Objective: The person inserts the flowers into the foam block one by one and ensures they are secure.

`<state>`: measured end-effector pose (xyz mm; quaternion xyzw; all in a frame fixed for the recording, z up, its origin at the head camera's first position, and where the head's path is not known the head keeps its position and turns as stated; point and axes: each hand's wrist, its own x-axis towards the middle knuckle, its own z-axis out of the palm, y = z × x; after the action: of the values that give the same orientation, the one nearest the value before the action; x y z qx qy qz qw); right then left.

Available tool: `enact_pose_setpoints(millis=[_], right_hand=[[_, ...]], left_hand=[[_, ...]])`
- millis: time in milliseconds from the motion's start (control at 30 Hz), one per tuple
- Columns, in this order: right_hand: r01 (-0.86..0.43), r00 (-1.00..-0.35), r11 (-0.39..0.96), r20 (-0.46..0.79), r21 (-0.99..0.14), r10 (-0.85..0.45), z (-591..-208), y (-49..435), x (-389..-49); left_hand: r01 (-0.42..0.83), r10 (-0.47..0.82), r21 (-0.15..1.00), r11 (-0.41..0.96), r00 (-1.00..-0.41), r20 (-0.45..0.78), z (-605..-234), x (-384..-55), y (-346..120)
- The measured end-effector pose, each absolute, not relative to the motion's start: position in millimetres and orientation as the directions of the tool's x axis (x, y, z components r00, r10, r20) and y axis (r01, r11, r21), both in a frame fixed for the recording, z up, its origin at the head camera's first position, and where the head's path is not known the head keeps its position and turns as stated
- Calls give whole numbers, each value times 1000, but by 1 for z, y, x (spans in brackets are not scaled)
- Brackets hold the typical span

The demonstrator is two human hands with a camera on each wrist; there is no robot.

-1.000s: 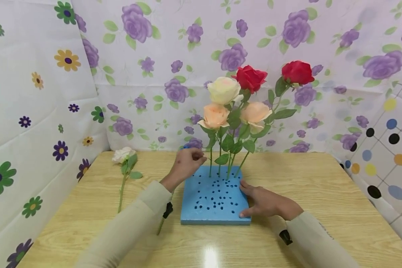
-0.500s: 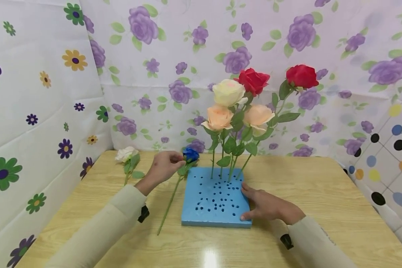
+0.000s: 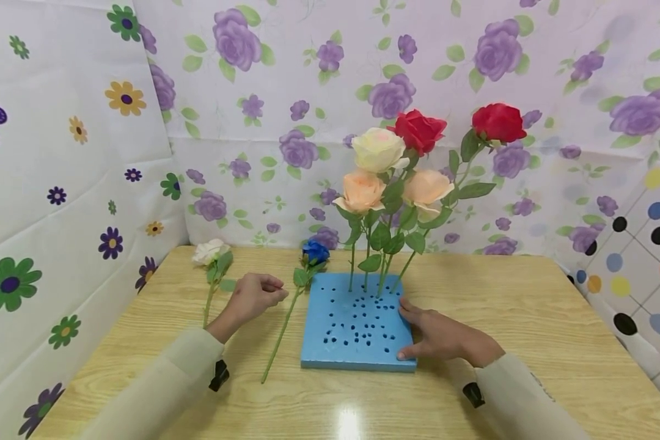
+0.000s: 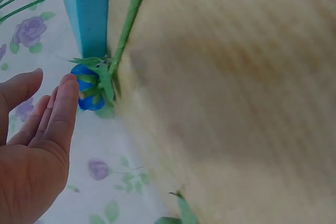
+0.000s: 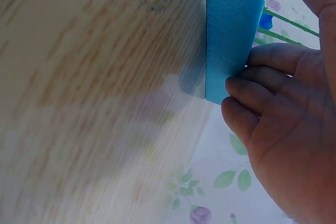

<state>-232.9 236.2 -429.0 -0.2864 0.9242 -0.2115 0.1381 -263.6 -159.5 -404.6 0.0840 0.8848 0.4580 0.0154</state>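
Observation:
My left hand (image 3: 255,299) hovers over the table between two loose artificial roses, its fingers loosely bent and holding nothing. Just right of it lies a blue rose (image 3: 315,251), its long green stem pointing toward me. In the left wrist view, the blue rose's head (image 4: 90,87) appears beyond my fingertips. Farther left, a white rose (image 3: 211,252) lies flat, its lower stem hidden by my arm. My right hand (image 3: 445,335) rests against the right side of a blue foam board (image 3: 330,357), thumb at the near corner. Fingertips (image 5: 239,85) touch the board's side in the right wrist view.
Several roses stand upright in the board's back holes: two red roses (image 3: 420,131), a cream rose (image 3: 378,150) and two peach roses (image 3: 361,192). Many small holes pit the board's top. The wooden table (image 3: 500,287) meets a flowered cloth (image 3: 242,201) at the back.
My left hand has moved back and left, away from the blue rose's head, which it covered earlier. That rose now lies in plain sight. The right hand stays at the board.

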Motion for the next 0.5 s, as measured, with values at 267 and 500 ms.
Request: enact_pose_setpoints(millis=[267,500], right_hand=[[-448,-805,753,-150,-481,-574,-429,236,-230],[-450,-809,763,-149,-465,-568,-428,235,-232]], left_hand=[[76,169,848,524,-985,-16,-416,-260,-163],[20,139,803,595,-987,-78,-426,-262,-157]])
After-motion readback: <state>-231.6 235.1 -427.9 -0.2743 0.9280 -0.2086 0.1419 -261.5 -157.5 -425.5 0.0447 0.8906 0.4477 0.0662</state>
